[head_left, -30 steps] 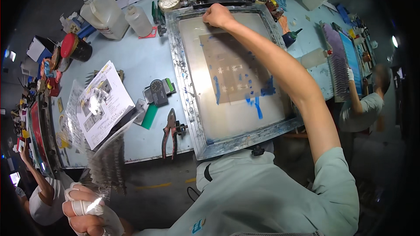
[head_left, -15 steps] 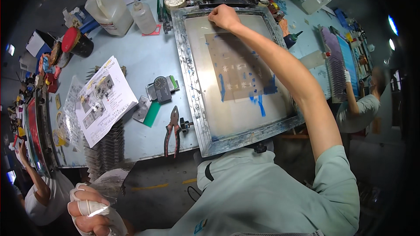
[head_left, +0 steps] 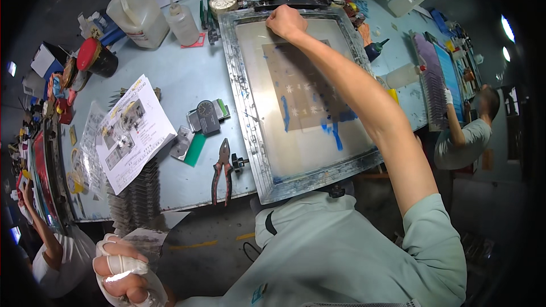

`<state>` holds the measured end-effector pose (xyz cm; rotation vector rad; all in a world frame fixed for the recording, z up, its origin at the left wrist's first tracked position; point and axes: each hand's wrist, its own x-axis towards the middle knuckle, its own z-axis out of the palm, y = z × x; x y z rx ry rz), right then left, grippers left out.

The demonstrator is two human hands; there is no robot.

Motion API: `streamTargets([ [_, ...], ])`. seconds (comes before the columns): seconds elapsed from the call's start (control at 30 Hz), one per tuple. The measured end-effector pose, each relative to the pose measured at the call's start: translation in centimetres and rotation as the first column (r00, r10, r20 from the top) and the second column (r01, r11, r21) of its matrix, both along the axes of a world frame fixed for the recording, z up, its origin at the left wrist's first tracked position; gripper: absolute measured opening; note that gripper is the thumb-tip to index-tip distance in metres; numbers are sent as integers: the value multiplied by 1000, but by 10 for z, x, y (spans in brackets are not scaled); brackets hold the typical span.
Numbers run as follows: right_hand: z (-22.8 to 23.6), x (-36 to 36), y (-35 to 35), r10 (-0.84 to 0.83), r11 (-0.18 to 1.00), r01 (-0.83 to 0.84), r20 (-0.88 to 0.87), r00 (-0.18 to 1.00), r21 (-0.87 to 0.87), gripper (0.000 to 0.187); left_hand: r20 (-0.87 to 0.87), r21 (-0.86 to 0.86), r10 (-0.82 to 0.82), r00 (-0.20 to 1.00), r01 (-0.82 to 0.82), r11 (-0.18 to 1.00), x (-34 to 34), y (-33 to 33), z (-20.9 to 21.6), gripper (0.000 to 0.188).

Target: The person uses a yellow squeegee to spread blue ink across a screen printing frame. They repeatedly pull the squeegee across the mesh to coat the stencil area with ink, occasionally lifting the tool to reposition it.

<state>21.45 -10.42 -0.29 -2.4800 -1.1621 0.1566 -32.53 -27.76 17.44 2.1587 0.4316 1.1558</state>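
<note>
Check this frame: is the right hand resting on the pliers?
No. The right hand is a fist at the far end of the screen frame, while the pliers lie untouched on the table.

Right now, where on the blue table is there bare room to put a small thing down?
The widest bare patch of the table lies between the printed sheet and the screen frame, below the two plastic bottles. A smaller one lies left of the pliers. The left edge and the far edge behind the right hand are crowded.
</note>
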Motion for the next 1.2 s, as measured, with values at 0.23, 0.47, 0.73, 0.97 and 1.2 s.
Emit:
streamTargets([
  [0.23, 8, 11, -6, 133, 991, -136, -102, 986, -19, 20, 7, -13, -33, 999, 34, 999, -10, 1, -8, 30],
  [0.47, 41, 7, -3, 117, 971, -188, -396, 911, -146, 17, 28, -43, 75, 997, -74, 996, 0, -6, -11, 29],
  [0.73, 50, -2, 8, 95, 951, -190, -357, 929, -243, 16, 33, -55, 68, 997, -66, 996, 2, -7, -13, 27],
  [0.97, 46, 1, 11, 59, 947, -169, -366, 929, -274, 13, 79, -79, 79, 994, -73, 994, 10, -7, -16, 19],
  [1.2, 44, 0, 8, 119, 954, -201, -337, 934, -221, 14, 64, -105, 72, 995, -65, 992, -2, -6, -22, 30],
])
